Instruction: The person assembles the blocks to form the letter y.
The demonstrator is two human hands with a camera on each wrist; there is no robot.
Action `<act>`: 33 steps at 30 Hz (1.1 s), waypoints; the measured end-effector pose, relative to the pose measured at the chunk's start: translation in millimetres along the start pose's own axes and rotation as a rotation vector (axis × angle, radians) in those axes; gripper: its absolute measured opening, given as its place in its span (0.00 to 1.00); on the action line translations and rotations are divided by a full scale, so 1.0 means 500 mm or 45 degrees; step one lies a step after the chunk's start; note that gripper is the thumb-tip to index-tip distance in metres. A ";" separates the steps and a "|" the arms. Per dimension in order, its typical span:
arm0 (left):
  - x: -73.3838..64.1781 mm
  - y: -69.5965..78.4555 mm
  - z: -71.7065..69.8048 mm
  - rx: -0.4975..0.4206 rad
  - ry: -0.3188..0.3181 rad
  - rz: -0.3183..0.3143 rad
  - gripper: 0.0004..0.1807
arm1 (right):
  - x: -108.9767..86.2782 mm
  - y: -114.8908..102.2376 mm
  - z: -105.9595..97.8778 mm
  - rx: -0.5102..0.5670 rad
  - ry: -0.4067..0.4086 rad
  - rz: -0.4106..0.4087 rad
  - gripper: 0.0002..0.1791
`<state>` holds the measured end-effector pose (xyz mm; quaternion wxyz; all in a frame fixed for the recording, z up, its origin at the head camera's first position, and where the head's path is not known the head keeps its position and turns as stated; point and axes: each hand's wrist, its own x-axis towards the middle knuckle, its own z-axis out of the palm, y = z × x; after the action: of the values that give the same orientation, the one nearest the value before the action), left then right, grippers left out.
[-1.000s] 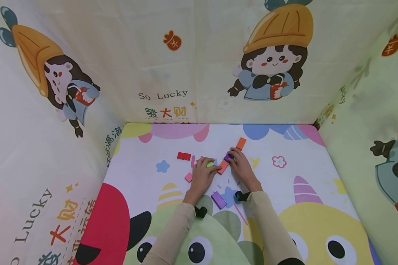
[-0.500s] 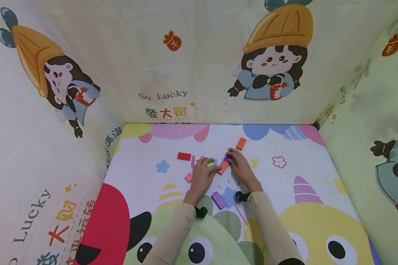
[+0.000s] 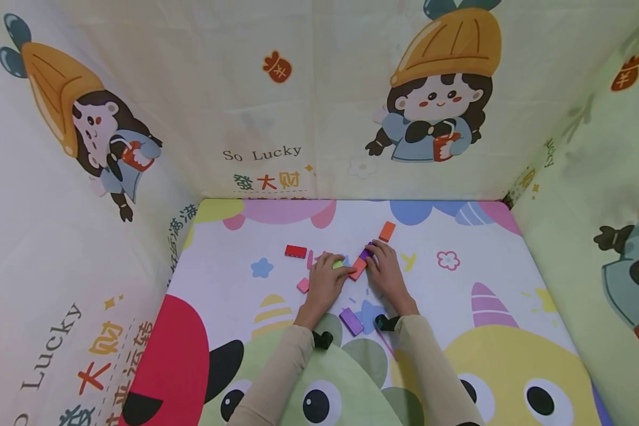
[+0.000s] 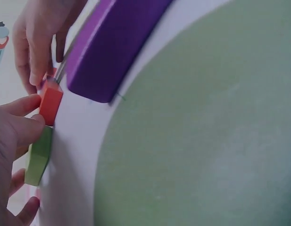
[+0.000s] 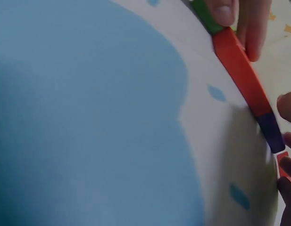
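Note:
In the head view my left hand [image 3: 326, 283] lies over a light green block [image 3: 337, 264] and reaches the near end of a coral block [image 3: 358, 269]. Its thumb and index finger pinch the coral block close to the joint with the green one, as the left wrist view shows. A dark purple block [image 5: 270, 133] continues the line, end to end with the coral block. My right hand [image 3: 389, 273] holds that purple block from its right side, fingertips at its far end. Farther out an orange block [image 3: 387, 231] lies apart, past a small gap.
A red block [image 3: 296, 251] lies left of the hands, with a small pink block [image 3: 303, 284] beside the left hand. Between the forearms rests a lilac block [image 3: 351, 322]. Printed cloth walls [image 3: 341, 118] enclose the patterned table top [image 3: 474, 236].
My right hand has shifted slightly to the right and toward me, its fingers moving along the purple block, which shows more now. My left hand has stayed in place.

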<state>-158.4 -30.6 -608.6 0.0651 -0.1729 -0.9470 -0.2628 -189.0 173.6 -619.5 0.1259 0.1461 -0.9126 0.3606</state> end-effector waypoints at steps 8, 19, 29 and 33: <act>0.005 -0.004 -0.012 0.008 -0.025 0.040 0.16 | -0.021 -0.002 0.021 0.028 0.086 0.001 0.28; 0.010 -0.023 -0.067 0.024 0.158 -0.139 0.17 | -0.023 0.000 0.020 0.065 -0.036 0.142 0.30; 0.006 -0.053 -0.092 0.075 0.320 -0.266 0.24 | -0.023 -0.001 0.019 0.045 -0.013 0.126 0.30; 0.008 -0.065 -0.098 0.058 0.350 -0.352 0.26 | -0.023 0.000 0.018 0.055 -0.022 0.143 0.29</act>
<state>-172.3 -80.6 -581.4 0.1611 -0.0024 -0.9496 -0.2687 -179.5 169.0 -629.7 0.0945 0.1006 -0.9123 0.3854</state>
